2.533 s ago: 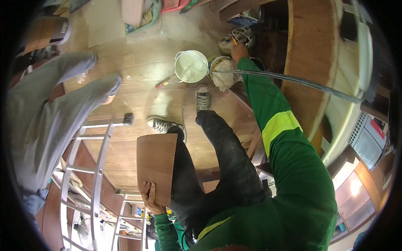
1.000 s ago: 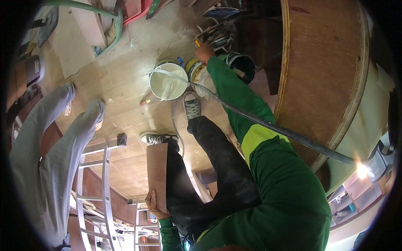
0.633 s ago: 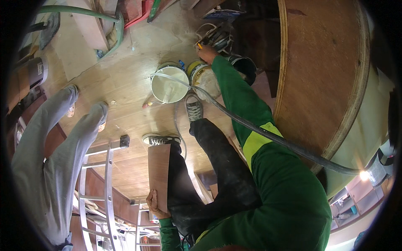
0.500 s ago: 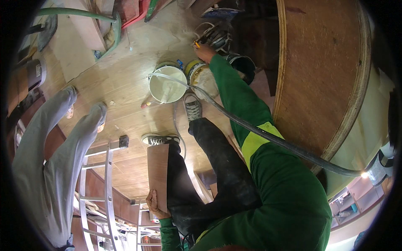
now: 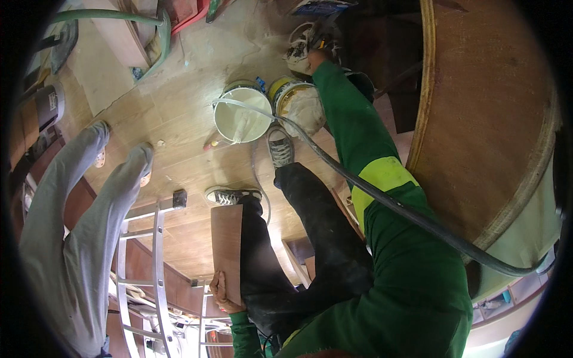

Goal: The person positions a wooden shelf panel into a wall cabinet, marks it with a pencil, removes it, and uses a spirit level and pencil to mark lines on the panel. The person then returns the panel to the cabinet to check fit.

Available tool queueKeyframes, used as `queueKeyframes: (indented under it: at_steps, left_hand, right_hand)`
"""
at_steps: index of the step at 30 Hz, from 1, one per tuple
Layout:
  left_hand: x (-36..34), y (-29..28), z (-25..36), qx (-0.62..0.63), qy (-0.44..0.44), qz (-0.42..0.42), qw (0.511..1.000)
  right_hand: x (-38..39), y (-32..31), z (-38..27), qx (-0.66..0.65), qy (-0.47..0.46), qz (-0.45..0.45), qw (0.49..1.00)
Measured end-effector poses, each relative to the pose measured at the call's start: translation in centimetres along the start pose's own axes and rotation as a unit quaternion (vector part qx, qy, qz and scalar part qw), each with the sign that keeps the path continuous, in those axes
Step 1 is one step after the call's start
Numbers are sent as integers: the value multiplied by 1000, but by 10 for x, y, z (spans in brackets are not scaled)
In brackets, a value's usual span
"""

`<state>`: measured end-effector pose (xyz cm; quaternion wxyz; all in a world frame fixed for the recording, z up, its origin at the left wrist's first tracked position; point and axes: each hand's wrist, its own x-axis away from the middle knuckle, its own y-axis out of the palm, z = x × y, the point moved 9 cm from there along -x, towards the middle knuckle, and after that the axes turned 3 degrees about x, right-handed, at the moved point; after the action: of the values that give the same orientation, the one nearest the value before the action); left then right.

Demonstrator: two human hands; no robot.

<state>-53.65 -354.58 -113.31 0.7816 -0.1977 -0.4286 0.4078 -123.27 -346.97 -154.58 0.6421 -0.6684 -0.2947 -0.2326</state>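
In my left hand is the lower edge of a thin brown wood-toned sheet, held upright along my leg. My right arm stretches far forward, and its hand is at a pale, stained tool bag or pail with things sticking out. A small orange thing shows by the fingers, apparently gripped; its kind is unclear. Just nearer stands a yellow-rimmed bucket with a whitish bag in it. A white-lined bucket is to its left.
A dark hose arcs across my right arm. At right stands a large curved wooden panel. Another person's grey-trousered legs are at left, beside an aluminium ladder. A dark bucket sits behind my sleeve.
My right hand has shifted to the right and slightly farther away, with the orange thing beside it. The view has turned a little. My left hand still holds the brown sheet.
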Motion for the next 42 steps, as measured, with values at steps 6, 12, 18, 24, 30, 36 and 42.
queueKeyframes:
  at_steps: [6,12,18,24,30,36,42]
  left_hand:
    - [-5,1,6,-6,12,1,1000]
    - [2,-1,-19,66,-74,27,995]
    - [1,-4,-35,72,-88,39,993]
    - [-8,-5,-8,-34,-9,21,999]
    - [-3,-8,-28,17,-51,42,998]
    - [-8,-10,-31,36,-73,46,996]
    - [-18,-9,-19,-32,-17,23,999]
  right_hand:
    - [-25,20,50,-324,139,74,933]
    - [-27,20,27,-145,51,75,985]
    - [-27,17,15,-4,1,89,996]
    - [-32,17,-9,14,-40,107,993]
    - [-36,24,0,-28,-10,130,991]
    - [-60,36,42,39,42,25,998]
    - [-44,62,78,-399,231,41,886]
